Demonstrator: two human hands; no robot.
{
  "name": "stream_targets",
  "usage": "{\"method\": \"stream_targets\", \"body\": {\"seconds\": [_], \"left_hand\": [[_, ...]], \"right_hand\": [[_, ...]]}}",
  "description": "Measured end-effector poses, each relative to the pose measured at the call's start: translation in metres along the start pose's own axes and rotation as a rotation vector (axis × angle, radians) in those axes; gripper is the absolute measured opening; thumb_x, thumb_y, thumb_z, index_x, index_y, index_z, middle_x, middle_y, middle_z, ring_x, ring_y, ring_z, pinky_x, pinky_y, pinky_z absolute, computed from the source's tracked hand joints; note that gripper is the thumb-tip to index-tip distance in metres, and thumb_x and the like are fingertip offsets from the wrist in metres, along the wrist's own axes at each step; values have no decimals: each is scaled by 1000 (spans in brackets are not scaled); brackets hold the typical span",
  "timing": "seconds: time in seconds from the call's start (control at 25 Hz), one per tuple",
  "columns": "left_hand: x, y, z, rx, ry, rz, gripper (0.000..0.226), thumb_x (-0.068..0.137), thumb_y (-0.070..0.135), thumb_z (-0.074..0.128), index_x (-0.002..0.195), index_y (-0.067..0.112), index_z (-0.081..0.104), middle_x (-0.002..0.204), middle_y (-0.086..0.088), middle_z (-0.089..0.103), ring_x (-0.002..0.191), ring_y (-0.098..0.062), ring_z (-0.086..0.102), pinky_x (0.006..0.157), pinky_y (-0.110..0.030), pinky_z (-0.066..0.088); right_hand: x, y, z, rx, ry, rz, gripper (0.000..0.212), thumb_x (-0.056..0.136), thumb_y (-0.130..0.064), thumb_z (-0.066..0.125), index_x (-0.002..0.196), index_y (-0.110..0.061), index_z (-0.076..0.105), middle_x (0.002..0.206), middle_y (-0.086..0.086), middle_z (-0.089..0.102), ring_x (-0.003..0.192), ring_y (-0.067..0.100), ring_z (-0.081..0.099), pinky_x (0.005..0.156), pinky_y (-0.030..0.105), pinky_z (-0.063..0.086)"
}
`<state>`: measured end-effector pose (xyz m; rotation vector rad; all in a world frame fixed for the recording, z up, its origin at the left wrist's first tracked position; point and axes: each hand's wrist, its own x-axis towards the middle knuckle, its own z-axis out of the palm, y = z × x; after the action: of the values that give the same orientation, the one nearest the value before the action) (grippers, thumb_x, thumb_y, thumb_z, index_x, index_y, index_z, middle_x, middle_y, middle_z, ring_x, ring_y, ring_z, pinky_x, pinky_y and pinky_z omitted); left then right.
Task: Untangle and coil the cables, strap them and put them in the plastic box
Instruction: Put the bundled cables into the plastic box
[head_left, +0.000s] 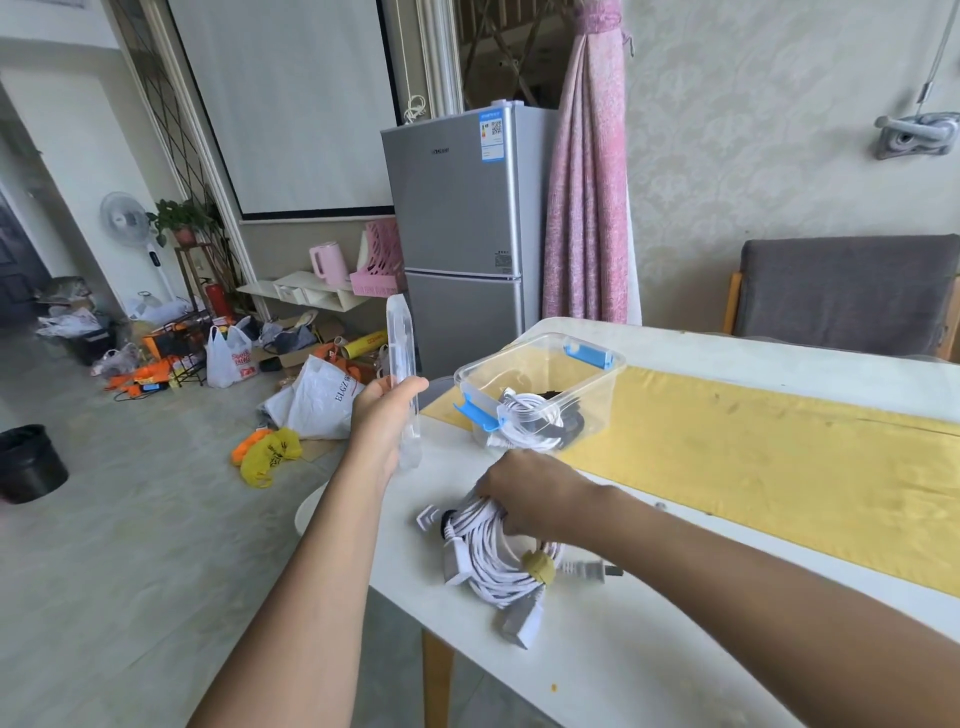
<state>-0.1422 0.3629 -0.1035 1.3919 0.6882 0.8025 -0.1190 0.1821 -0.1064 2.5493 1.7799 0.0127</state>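
A clear plastic box (602, 371) with blue latches stands open on the white table (649, 670), holding a coiled white cable (530, 415) and something dark beneath it. My left hand (387, 415) holds the box's clear lid (404, 374) upright, off the table's left edge. My right hand (530, 499) grips a bundle of coiled white cables (493, 564) lying on the table in front of the box. An olive strap (538, 566) wraps the bundle, and several white plugs stick out of it.
A yellow table runner (753, 467) crosses the table behind the bundle. A grey chair (847, 291) stands at the far side. To the left, a silver fridge (467, 234), a pink curtain, bags and clutter on the floor, and a black bin (28, 462).
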Motion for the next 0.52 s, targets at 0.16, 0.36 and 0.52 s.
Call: {"method": "stream_targets", "body": {"seconds": [0.16,0.36,0.52], "left_hand": [[5,3,-3,3,-10,-50,13,84,18,66,88,11,57,64,-1,45,65,-17,45,58,-26,37],[-1,2,7,3,-44,-29,15,86,13,65,75,14,55,61,-1,55,62,-14,56,51,-20,41],[-1,-5,11,39,-101,-14,14,80,17,72,81,11,59,70,-4,55,77,-22,53,69,-31,40]], "right_hand": [[-12,17,-57,47,135,-55,27,73,-8,63,100,-10,67,89,8,66,85,26,55,63,28,38],[7,68,-122,239,473,344,20,71,-7,60,58,-10,45,54,3,41,62,27,41,41,23,29],[53,108,-114,510,511,690,20,77,-8,59,63,-8,46,55,4,49,59,29,59,38,22,32]]}}
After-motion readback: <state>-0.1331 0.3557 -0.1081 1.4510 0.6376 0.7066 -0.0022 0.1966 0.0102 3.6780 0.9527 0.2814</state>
